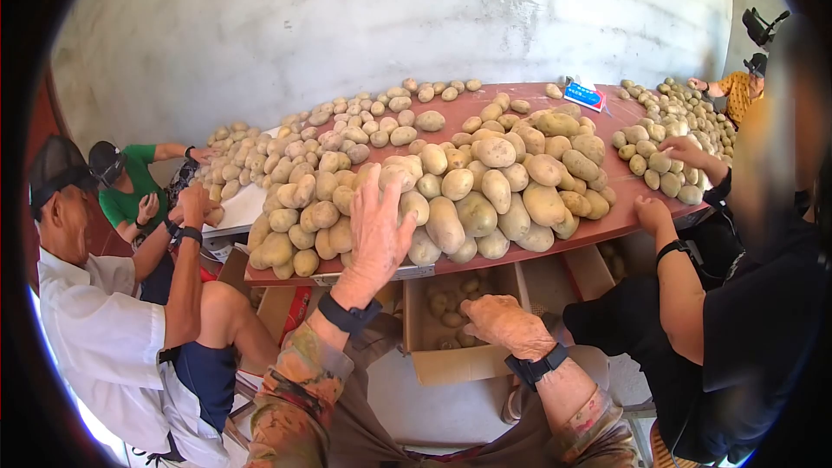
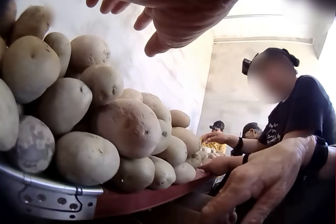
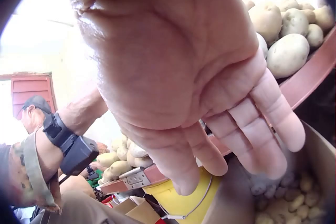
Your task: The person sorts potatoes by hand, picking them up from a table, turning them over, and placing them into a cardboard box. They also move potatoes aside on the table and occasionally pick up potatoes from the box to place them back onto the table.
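Observation:
My left hand (image 1: pixel 374 230) reaches over the front of a big heap of potatoes (image 1: pixel 497 191), fingers spread. In the left wrist view the same hand (image 2: pixel 173 8) appears above the potatoes (image 2: pixel 87 158) with nothing in its grasp. Lower and to the right, my right hand (image 1: pixel 510 326) hangs over a cardboard box (image 1: pixel 459 368) holding smaller potatoes (image 1: pixel 442 304). Seen from the right wrist, that hand's palm (image 3: pixel 173 71) is bare and its fingers (image 3: pixel 262 150) extend loosely toward the box.
The heap covers much of a red table (image 1: pixel 394 152) with a metal-bracketed front edge. A tissue box (image 1: pixel 585 95) stands at the back. People sit close on both sides, one in a white shirt (image 1: pixel 104 329) at left. A yellow bucket (image 3: pixel 186 200) stands under the table.

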The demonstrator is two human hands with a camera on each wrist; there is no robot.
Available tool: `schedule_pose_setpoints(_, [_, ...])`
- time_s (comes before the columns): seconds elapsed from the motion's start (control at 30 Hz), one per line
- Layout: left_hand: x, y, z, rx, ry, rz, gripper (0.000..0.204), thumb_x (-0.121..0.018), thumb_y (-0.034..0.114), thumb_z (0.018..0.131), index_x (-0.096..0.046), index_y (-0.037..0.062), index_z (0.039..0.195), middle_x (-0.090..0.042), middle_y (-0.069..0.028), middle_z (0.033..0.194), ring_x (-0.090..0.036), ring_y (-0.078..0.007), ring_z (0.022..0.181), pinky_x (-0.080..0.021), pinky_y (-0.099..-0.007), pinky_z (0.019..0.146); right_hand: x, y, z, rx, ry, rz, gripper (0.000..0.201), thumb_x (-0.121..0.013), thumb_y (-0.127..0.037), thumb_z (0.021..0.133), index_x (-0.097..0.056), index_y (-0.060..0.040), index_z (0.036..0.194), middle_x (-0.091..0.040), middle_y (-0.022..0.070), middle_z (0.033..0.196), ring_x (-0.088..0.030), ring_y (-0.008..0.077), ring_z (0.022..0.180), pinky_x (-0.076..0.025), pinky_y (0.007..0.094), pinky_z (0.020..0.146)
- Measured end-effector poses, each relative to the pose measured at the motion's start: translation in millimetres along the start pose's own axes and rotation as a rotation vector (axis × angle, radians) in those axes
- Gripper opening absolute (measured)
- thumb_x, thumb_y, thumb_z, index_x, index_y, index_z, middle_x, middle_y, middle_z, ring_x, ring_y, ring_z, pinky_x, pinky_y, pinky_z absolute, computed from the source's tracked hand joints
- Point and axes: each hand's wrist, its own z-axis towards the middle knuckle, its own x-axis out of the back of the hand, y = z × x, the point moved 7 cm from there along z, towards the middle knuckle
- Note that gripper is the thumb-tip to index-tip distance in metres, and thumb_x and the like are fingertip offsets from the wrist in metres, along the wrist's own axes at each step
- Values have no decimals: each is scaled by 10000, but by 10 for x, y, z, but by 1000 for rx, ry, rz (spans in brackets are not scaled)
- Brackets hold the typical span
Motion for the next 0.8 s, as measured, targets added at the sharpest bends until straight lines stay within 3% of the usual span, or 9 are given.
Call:
schedule_pose_setpoints(0.13, [-195, -176, 82, 42, -151, 32, 568, -636, 95, 777, -423, 38, 1300, -372, -221, 1342, -399, -415, 1205, -341, -461, 1015, -17, 1, 0, 27, 42, 9, 260, -622, -216, 816, -599, -8, 971, -659, 192, 840, -632, 358, 885, -494, 452, 791])
schedule_pose_setpoints(0.33, [-252, -174, 208, -44, -137, 27, 487, -615, 79, 758, -463, 23, 1217, -430, -223, 1217, -464, -399, 1052, -402, -460, 893, -9, -24, -19, 65, 71, 1, 253, -634, -202, 804, -599, 0, 952, -656, 196, 818, -633, 362, 862, -496, 458, 775])
schedule_pose_setpoints(0.63, [-449, -261, 344, -176, -229, 175, 409, -564, -36, 711, -560, 93, 1099, -502, -155, 1111, -500, -356, 995, -431, -452, 826, 46, -59, -34, 96, 135, 20, 193, -632, -156, 763, -646, 0, 877, -669, 198, 830, -659, 349, 829, -531, 437, 733])
schedule_pose_setpoints(0.73, [-457, -286, 360, -110, -339, 204, 510, -523, -87, 699, -533, 96, 1175, -481, -126, 1215, -501, -346, 1061, -441, -421, 911, 60, -52, -5, 70, 108, 19, 198, -623, -159, 768, -648, -3, 886, -672, 192, 841, -659, 342, 838, -530, 435, 732])
schedule_pose_setpoints(0.8, [-483, -369, 368, -87, -305, 219, 513, -529, -81, 698, -530, 97, 1180, -488, -131, 1204, -503, -353, 1052, -439, -418, 911, 29, -40, 30, 61, 85, 15, 202, -619, -160, 770, -649, -6, 897, -673, 190, 850, -659, 340, 845, -528, 435, 738])
